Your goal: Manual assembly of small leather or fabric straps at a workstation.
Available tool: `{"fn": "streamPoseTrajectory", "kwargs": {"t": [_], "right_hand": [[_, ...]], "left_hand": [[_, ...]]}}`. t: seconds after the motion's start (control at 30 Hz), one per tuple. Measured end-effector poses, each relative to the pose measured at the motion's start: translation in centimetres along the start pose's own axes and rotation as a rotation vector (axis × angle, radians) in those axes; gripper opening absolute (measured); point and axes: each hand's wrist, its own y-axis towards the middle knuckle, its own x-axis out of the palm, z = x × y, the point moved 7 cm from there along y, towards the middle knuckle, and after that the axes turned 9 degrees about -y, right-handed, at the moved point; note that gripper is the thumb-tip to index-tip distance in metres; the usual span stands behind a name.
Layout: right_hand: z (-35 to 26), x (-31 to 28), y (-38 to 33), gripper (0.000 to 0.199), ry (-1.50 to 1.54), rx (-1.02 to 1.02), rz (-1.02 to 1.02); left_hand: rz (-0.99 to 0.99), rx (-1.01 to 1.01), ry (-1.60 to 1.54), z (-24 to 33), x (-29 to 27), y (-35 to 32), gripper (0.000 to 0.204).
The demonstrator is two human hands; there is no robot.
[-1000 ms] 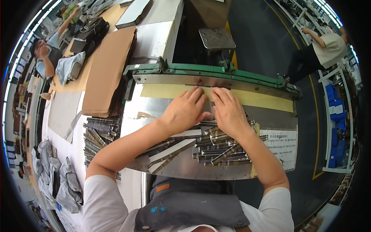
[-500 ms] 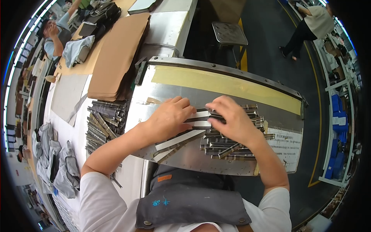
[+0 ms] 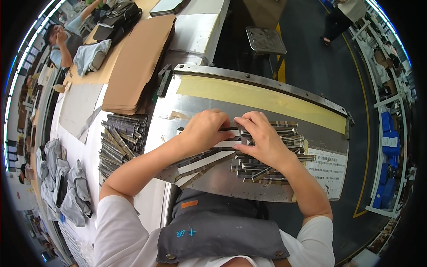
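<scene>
Metal strips (image 3: 267, 155) under both hands: left grip (image 3: 205, 131), right grip (image 3: 262, 139) curled, pinching strips.

A white sheet (image 3: 327, 171) with dark print lies at the right end of the steel bench, just beside the person's right forearm; it is rectangular and hangs slightly over the near edge. A stack of flat brown cardboard (image 3: 138, 62) (possibly folded cartons, the view is too warped to tell) rests on the table to the left. Blue boxes (image 3: 388, 144) sit on the white rack at the far right, one above another.
</scene>
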Motion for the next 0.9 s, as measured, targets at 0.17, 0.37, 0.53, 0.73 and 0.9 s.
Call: {"fn": "streamPoseTrajectory", "kwargs": {"t": [0.17,0.37,0.53,0.73,0.9], "right_hand": [[0.0,0.1,0.1,0.064,-0.021,0.001,-0.002],[0.3,0.2,0.0,0.065,-0.022,0.014,0.006],[0.2,0.7,0.2,0.064,-0.009,0.038,-0.069],[0.1,-0.3,0.1,0.055,-0.027,0.035,0.022],[5.0,-6.4,-0.6,0.032,0.024,0.402,0.411]], "left_hand": [[0.221,0.26,0.022,1.6,0.3,-0.3,0.022],[0.055,0.22,-0.062,1.6,-0.3,0.2,0.021],[0.312,0.199,-0.792,-0.4,-8.3,-1.4,0.011],[0.667,0.612,-1.308,1.1,-17.6,-2.3,0.008],[0.53,0.219,-1.067,-2.3,-7.5,2.7,0.02]]}}
